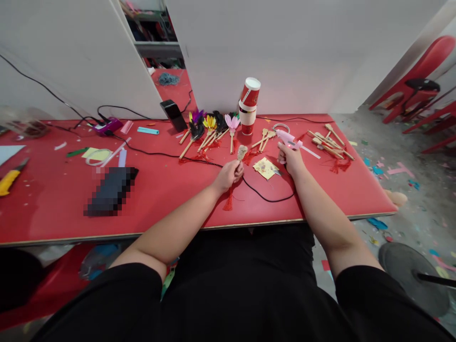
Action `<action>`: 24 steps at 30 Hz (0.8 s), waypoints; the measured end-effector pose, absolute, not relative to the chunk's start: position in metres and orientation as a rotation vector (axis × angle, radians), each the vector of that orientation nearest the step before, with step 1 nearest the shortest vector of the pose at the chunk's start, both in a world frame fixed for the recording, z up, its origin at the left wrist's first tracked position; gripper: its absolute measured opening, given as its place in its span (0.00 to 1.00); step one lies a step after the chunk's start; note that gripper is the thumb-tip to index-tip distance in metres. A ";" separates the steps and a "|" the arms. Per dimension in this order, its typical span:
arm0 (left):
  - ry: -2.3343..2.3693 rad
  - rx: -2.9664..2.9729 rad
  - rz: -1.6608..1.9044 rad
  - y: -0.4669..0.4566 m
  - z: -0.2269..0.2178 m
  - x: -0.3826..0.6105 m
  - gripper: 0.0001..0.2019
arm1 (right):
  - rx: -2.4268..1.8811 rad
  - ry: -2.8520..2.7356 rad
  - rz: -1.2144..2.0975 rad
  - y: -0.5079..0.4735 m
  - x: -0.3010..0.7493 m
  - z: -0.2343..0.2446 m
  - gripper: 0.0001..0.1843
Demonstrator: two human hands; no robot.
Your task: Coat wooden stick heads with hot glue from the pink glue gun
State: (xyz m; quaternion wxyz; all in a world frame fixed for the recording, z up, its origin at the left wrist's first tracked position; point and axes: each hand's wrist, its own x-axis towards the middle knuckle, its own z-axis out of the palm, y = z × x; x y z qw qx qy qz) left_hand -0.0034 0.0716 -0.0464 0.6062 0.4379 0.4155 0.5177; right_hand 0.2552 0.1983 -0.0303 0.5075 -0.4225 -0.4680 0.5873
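My left hand (230, 175) is closed round a short stick with a pale, rough-looking head (242, 152) pointing up; a red tassel (228, 203) hangs below the fist. In my right hand (290, 159) is a pink glue gun (286, 138), its black cord looping over the table between my arms. A stained yellow paper square (266, 168) lies between the hands. Beyond it are wooden sticks with flat heads (265, 137). Sticks topped with petals or feathers, such as a pink flower (232, 123) and a yellow one (209, 124), lie behind my left hand.
Stacked red-and-white paper cups (248, 107) stand at the back of the red table (171, 194). More tasselled sticks (329, 142) lie at right. Leftward are a black pixelated object (113, 191), a yellow-handled cutter (10, 180), a purple power strip (107, 126) and a black box-like object (173, 115).
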 end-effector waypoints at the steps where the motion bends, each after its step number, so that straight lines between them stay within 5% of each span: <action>1: 0.955 1.021 1.199 0.072 -0.047 -0.004 0.26 | -1.022 -1.108 1.428 0.200 0.257 -0.030 0.33; 24: 1.083 0.807 1.240 0.071 -0.036 0.005 0.21 | -1.102 -1.770 1.261 0.152 0.222 -0.021 0.31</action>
